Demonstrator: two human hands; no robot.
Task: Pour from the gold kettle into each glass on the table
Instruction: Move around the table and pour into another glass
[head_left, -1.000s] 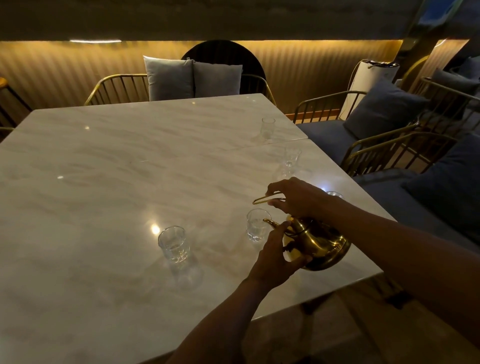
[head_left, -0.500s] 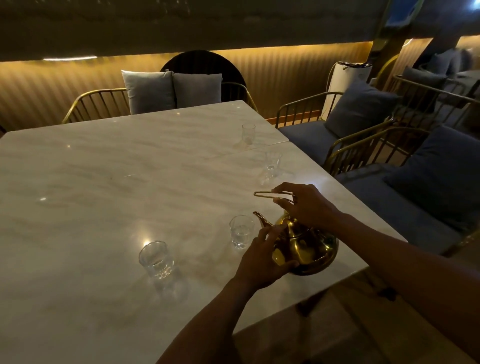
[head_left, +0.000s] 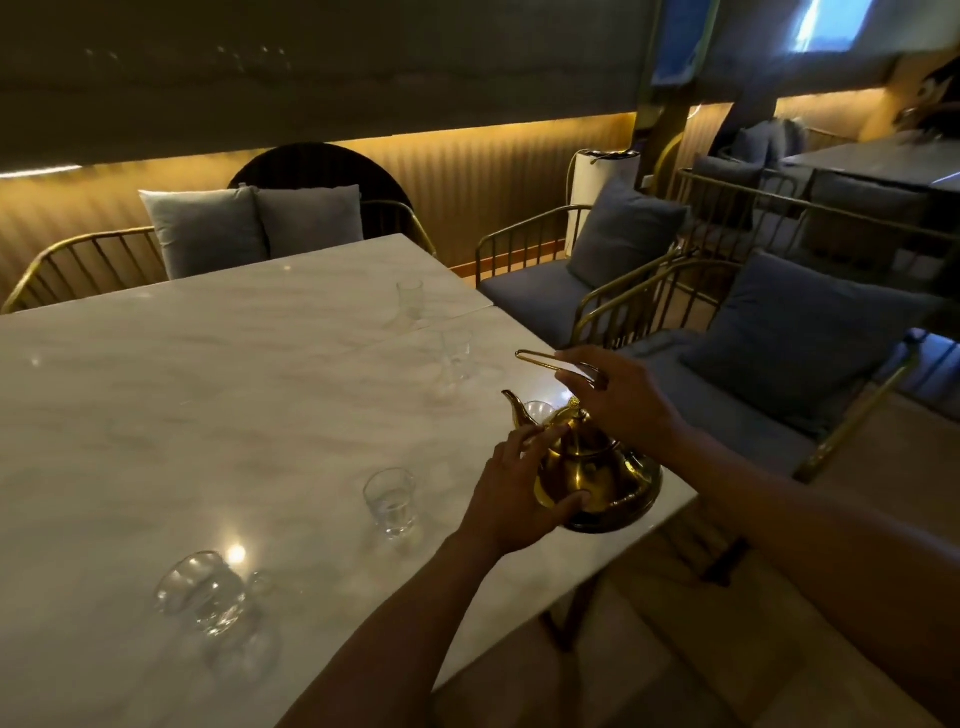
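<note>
Kettle (head_left: 592, 467) sits on counter (head_left: 208, 415) at 4 o'clock, right hand (head_left: 618, 400) gripping its handle, left hand (head_left: 519, 493) cupping its body. Nearest glasses appear filled; three probably remain.

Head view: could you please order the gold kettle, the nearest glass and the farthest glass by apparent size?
1. gold kettle
2. nearest glass, blurred and enlarged by closeness to the camera
3. farthest glass; it looks smallest, but distance may explain that.

Marble table (head_left: 156, 415): glasses (head_left: 390, 501), gold kettle (head_left: 592, 467).
</note>
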